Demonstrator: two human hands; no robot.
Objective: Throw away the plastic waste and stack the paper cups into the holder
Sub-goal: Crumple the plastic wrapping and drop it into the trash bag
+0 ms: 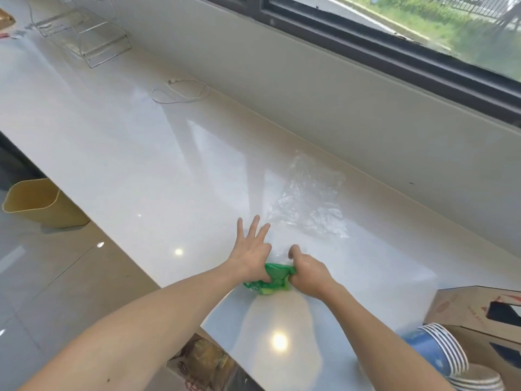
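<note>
A crumpled green plastic piece (275, 280) lies on the white counter (141, 153), near its front edge. My left hand (253, 249) presses on its left side with fingers spread flat. My right hand (306, 270) is closed over its right side. A clear plastic bag (307, 203) lies flat just beyond both hands. A stack of blue paper cups (434, 352) lies on its side at the lower right. A cardboard cup holder box (479, 311) with cut-outs stands next to the stack.
A yellow waste bin (39, 203) stands on the floor left of the counter. A wire rack (84, 32) and a white cable (180, 93) sit farther along the counter. A wall with a window runs along the right. Bags lie under the counter edge (203, 362).
</note>
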